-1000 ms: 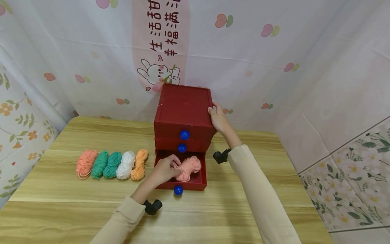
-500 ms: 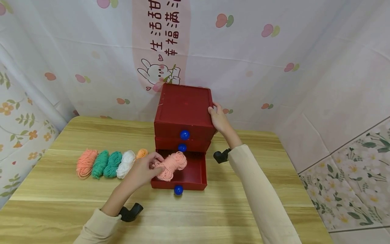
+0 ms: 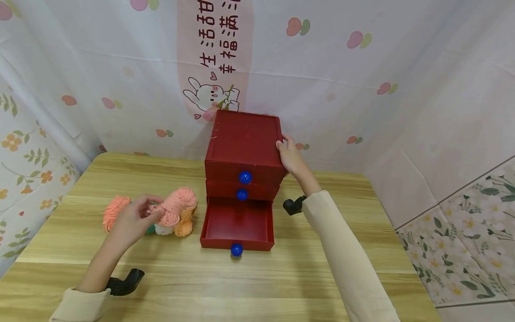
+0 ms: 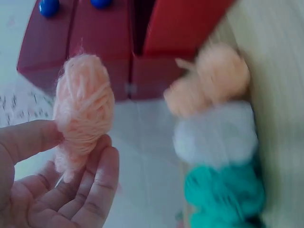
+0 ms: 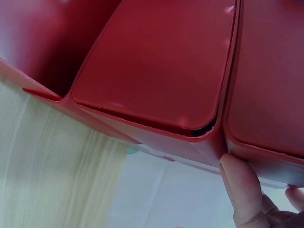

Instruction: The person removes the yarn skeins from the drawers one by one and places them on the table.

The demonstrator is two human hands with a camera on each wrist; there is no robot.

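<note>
My left hand point(image 3: 134, 219) pinches a pink yarn skein point(image 3: 177, 205) between thumb and fingers, raised above the row of yarn left of the cabinet. In the left wrist view the skein point(image 4: 85, 99) stands nearly upright in the fingertips. The red drawer cabinet point(image 3: 247, 136) has its bottom drawer point(image 3: 237, 223) pulled out, with nothing inside; the upper two drawers are closed. My right hand point(image 3: 291, 156) rests against the cabinet's upper right side, its thumb at the top edge. In the right wrist view that thumb point(image 5: 242, 185) touches the cabinet's side.
Beneath and behind the left hand lie a coral skein point(image 3: 115, 212), green yarn point(image 4: 225, 194), a white skein point(image 4: 216, 135) and an orange skein point(image 3: 184, 223). Blue round knobs point(image 3: 236, 250) stick out from the drawer fronts. A patterned cloth point(image 3: 322, 89) hangs behind the wooden table point(image 3: 249, 286).
The left hand has lifted the pink skein out of the bottom drawer and carried it left, over the yarn row. The right hand has stayed at the cabinet's side.
</note>
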